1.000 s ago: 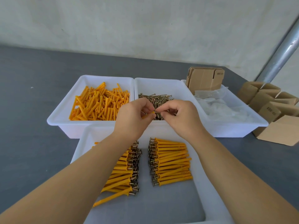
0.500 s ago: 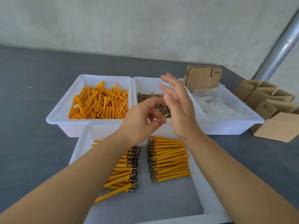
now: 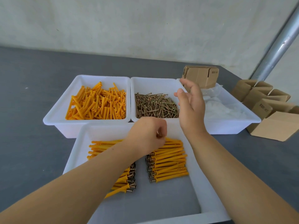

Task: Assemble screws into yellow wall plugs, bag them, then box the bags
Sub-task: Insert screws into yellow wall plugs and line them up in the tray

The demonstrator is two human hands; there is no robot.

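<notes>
While left hand curls, right hand raised, fingers loose.

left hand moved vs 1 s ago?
Yes. The left hand has dropped from in front of the screw tray toward the near tray, now above the assembled plugs.

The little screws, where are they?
In the head view the loose screws fill the middle white bin at the back, between the bin of yellow wall plugs and the bin of clear plastic bags.
</notes>
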